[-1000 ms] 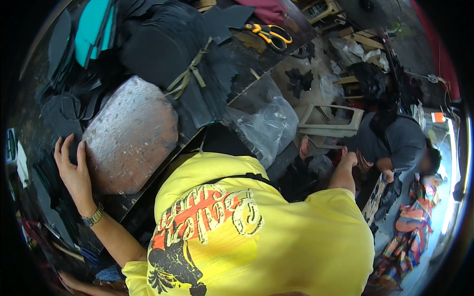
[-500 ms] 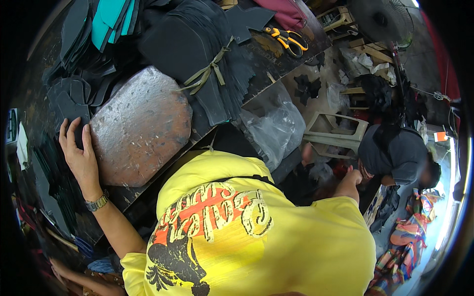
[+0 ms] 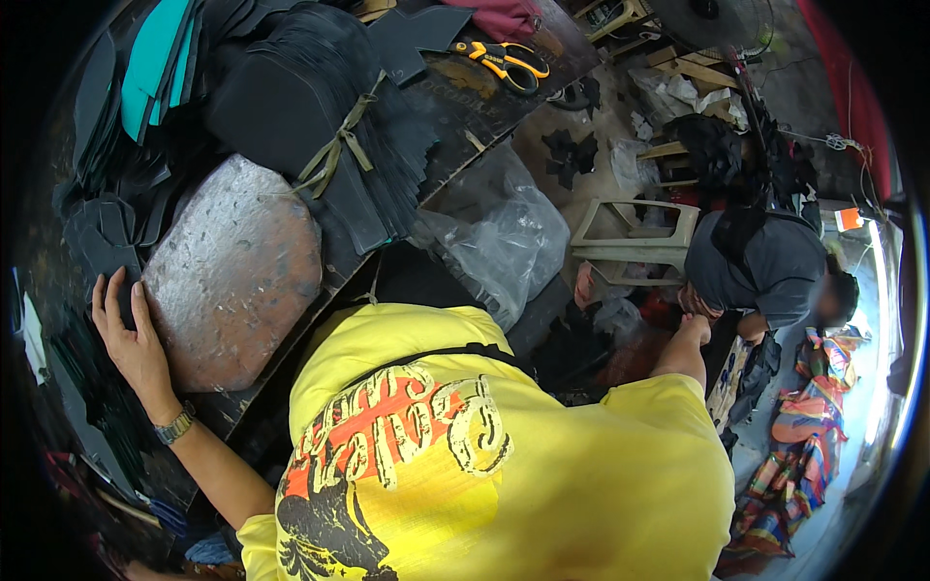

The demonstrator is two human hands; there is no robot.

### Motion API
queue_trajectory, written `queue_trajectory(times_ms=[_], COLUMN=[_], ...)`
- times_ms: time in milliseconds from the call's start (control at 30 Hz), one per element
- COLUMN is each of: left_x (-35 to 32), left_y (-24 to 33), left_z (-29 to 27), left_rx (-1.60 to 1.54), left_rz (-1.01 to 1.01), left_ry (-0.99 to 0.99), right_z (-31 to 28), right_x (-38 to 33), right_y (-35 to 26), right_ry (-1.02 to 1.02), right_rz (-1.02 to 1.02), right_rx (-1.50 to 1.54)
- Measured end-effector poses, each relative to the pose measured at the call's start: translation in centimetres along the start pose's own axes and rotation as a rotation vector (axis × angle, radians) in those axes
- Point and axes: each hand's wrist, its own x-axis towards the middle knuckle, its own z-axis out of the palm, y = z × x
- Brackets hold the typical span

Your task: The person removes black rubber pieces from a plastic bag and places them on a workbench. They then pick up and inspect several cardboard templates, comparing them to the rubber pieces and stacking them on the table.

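Note:
My left hand [image 3: 131, 334] lies on the dark worktable with its fingers stretched, holding nothing. Its fingertips rest by a dark flat cut piece [image 3: 97, 232], and the thumb side is against a worn, silvery-brown slab [image 3: 237, 281]. On the far side of the slab lies a stack of black cut pieces [image 3: 291, 97] bound with an olive tie [image 3: 339, 145]. My right arm reaches down to the right, and my right hand [image 3: 695, 329] is beside a person in a dark grey shirt [image 3: 751, 266]. Its fingers are mostly hidden, so any hold cannot be made out.
Orange-and-black scissors [image 3: 504, 64] lie near the table's far right edge. Teal and black pieces [image 3: 155, 73] are piled at the far left. Beyond the table edge are a clear plastic bag [image 3: 509, 237], a beige plastic stool [image 3: 635, 254] and a fan [image 3: 712, 19].
The view has shifted, so the table and its things sit further left. My left hand stays beside the slab. My right arm still reaches toward the person in grey.

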Motion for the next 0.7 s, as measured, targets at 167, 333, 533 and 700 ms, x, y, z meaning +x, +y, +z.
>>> queue_trajectory(times_ms=[167, 333, 533, 700], left_x=[0.2, 0.5, 0.6, 0.3], left_y=[-0.5, -1.2, 0.5, 1.9], left_z=[0.2, 0.4, -0.1, -0.5], left_rx=[0.0, 0.041, 0.023, 0.031], left_rz=[0.021, 0.054, 0.077, 0.077], left_ry=[0.0, -0.008, -0.011, 0.046], right_z=[-2.6, -4.0, -4.6, -2.9], right_x=[1.7, 7.9, 1.0, -6.7], right_y=[-0.9, -0.4, -4.0, -1.3], right_ry=[0.069, -0.032, -0.028, 0.013], right_rz=[-0.029, -0.006, -0.391, -0.53], right_rx=[-0.149, -0.093, -1.909, -1.688])
